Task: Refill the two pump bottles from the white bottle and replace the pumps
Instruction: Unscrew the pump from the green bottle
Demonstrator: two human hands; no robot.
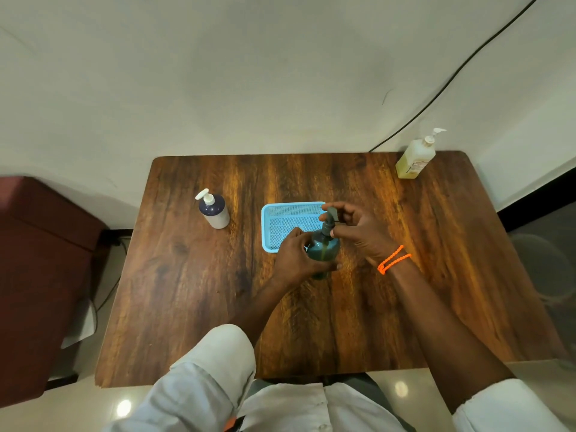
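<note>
On the tabletop (187,291), just before the blue basket (291,213), the left hand (296,258) is gripping the green bottle (322,251) while the right hand (358,229) is pinching its pump (331,215); turning steadily with the bottle held upright should help. No label is reading clearly.

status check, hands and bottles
Left hand grips green pump bottle; right hand pinches its pump. Blue basket directly behind, nothing blocking.

A brown wooden table (420,275) stands against a plain white wall (249,73). A black cable (461,67) runs down the wall. The shiny pale floor (103,410) shows bright light spots, and a dark red cabinet (40,260) stands at the left.
</note>
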